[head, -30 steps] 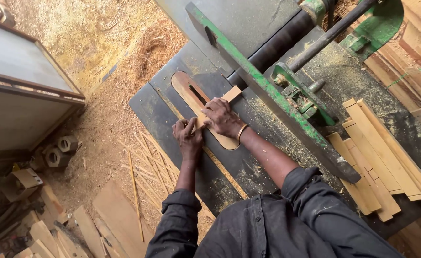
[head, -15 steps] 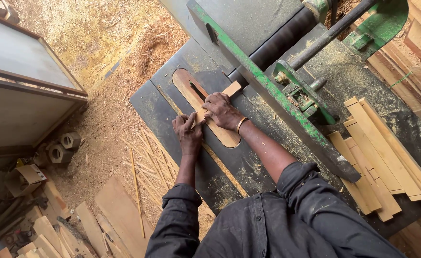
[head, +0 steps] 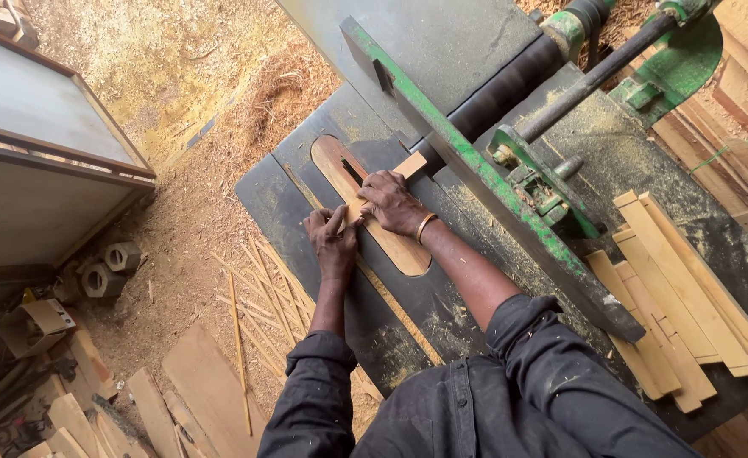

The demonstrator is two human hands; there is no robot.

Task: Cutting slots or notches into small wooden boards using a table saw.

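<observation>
1. Left hand point(head: 333, 242): pressed flat, fingers together, on the near end of the wood strip point(head: 380, 191); holds nothing else.
2. Right hand point(head: 393, 202): closed down over the strip, just right of the left hand; a bangle point(head: 426, 227) sits at the wrist.
3. Wood strip: lies on the saw desk point(head: 306, 182), across the oval wooden insert point(head: 395, 246), its far end touching the green fence point(head: 476, 161).
4. Change: against the earlier views, both hands and the strip sit slightly farther along the insert, toward the blade slot point(head: 351, 172); judged, the feed is advancing in small steps.
5. Stack of cut slats point(head: 679, 288): on the desk, right of the fence.
6. Floor, left: a small brown cardboard box point(head: 39, 326), open; two hexagonal blocks point(head: 107, 267); loose offcuts point(head: 247, 314) on sawdust.
7. Labels, signs: none visible.
</observation>
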